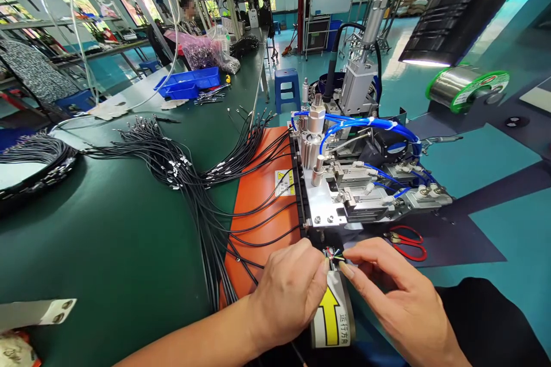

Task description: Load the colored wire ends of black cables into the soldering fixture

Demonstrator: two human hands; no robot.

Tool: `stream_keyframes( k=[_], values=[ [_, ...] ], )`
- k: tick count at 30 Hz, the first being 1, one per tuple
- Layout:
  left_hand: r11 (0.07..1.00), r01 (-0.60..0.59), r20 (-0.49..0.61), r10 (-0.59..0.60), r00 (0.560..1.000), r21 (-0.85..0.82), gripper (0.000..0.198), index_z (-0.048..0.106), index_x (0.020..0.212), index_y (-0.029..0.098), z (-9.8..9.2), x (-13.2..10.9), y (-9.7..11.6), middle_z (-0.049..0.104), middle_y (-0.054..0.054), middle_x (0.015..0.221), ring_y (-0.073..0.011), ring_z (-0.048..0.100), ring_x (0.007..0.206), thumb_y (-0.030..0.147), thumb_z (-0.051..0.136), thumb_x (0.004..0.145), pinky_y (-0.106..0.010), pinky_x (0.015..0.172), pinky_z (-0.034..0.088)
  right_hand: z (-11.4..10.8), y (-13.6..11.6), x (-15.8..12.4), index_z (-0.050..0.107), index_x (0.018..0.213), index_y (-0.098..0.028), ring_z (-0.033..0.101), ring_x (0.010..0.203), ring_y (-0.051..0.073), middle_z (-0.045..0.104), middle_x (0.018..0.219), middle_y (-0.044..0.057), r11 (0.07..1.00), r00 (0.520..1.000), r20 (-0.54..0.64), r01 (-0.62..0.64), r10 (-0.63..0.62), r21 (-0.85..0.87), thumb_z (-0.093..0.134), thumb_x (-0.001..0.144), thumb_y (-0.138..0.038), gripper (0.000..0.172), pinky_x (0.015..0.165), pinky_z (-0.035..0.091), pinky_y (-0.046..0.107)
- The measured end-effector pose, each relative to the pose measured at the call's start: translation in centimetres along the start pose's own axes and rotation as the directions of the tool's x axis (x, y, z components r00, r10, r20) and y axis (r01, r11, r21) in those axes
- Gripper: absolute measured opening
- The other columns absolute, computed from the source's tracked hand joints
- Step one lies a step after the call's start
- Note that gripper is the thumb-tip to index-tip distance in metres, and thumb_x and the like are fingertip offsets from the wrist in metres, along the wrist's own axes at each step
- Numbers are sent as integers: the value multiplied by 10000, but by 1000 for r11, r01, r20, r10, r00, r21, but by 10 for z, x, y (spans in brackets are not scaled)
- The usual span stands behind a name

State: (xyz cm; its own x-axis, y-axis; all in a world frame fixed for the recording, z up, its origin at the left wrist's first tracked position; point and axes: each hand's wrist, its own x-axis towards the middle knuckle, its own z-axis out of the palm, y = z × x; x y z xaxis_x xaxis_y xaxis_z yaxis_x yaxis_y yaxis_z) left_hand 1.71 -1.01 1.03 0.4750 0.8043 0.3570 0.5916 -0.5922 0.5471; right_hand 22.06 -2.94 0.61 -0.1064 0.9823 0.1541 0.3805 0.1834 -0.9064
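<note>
My left hand (297,287) is closed, thumb against the bent fingers, around the end of a black cable; most of that cable is hidden by the hand. From its fingertips a small fan of thin coloured wires (330,253) sticks out. On the right side of these wires, my right hand (391,292) pinches wire tips between thumb and forefinger. Both hands are just in front of a metal machine (327,183) with blue air tubes. Below the wires sits a white machine part with a yellow arrow (330,315).
Black cables (172,166) lie bundled across the green bench (129,264) and an orange plate (262,183). Red-handled scissors (407,242) lie right of the machine. A solder spool (467,89) and black lamp (465,11) stand beyond. Blue trays (189,83) are farther back; a person sits far left.
</note>
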Motion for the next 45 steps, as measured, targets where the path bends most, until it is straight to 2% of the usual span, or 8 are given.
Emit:
stream_keyframes(
  k=[3, 6, 10, 17, 22, 34, 42, 45],
  values=[
    [999, -1, 15, 2, 1000, -49, 248, 561, 853, 147, -1, 0, 1, 514, -43, 784, -161, 467, 704, 175, 392, 1032, -298, 632, 369, -4, -4, 5, 678, 1031, -250, 625, 859, 128, 668, 999, 12, 974, 979, 19, -206, 205, 90, 649, 962, -399, 167, 750, 510, 200],
    [998, 2, 30, 0, 1000, -65, 237, 567, 866, 147, -1, 0, 1, 513, -48, 786, -167, 462, 714, 176, 399, 1031, -299, 638, 371, -9, -9, 12, 671, 1103, -221, 618, 866, 143, 680, 983, 30, 917, 928, 158, -363, 339, 165, 599, 974, -496, 312, 791, 504, 225],
    [998, 7, 56, -3, 998, -70, 239, 575, 867, 148, 0, -1, 0, 517, -54, 788, -170, 464, 718, 177, 401, 1027, -298, 642, 379, -10, -14, 17, 680, 1054, -213, 577, 907, 138, 654, 970, 15, 916, 919, 271, -346, 288, 200, 588, 988, -479, 289, 828, 468, 212],
    [997, 9, 33, -7, 999, -73, 209, 602, 905, 148, 4, -3, -2, 539, -52, 796, -167, 481, 705, 200, 441, 1028, -297, 621, 385, -8, -8, 9, 661, 965, -214, 538, 853, 140, 616, 907, 4, 910, 920, 278, -344, 277, 230, 575, 1000, -460, 262, 789, 452, 229],
    [994, 16, 25, -14, 1000, -106, 154, 633, 1037, 156, 3, -2, -1, 580, -38, 814, -153, 525, 705, 210, 489, 1025, -283, 626, 407, -8, -8, 8, 666, 915, -229, 544, 848, 136, 605, 896, -7, 932, 930, 253, -316, 266, 181, 572, 1001, -463, 267, 784, 444, 228],
    [998, -47, 1, 47, 999, -32, 197, 667, 919, 136, 3, -5, 1, 566, -39, 747, -153, 528, 671, 190, 501, 1009, -301, 611, 404, 0, -7, -1, 633, 911, -242, 599, 839, 140, 621, 907, -6, 972, 960, 178, -228, 216, 50, 548, 1017, -421, 225, 798, 459, 239],
    [993, -108, 6, 108, 994, 53, 265, 563, 742, 151, 6, -4, 0, 503, -18, 678, -139, 459, 604, 172, 494, 997, -307, 565, 352, 7, -7, -3, 616, 947, -230, 612, 810, 141, 616, 892, 18, 991, 990, 123, 88, -75, -99, 529, 1020, -226, 114, 737, 498, 246],
    [995, -93, -10, 93, 996, 26, 231, 612, 797, 139, 6, -4, -2, 525, -23, 690, -140, 480, 615, 165, 497, 995, -299, 568, 360, 8, -5, -5, 618, 1001, -234, 618, 814, 135, 620, 908, 21, 978, 981, 123, 166, -151, -123, 538, 1011, -188, 93, 750, 506, 239]
  ],
)
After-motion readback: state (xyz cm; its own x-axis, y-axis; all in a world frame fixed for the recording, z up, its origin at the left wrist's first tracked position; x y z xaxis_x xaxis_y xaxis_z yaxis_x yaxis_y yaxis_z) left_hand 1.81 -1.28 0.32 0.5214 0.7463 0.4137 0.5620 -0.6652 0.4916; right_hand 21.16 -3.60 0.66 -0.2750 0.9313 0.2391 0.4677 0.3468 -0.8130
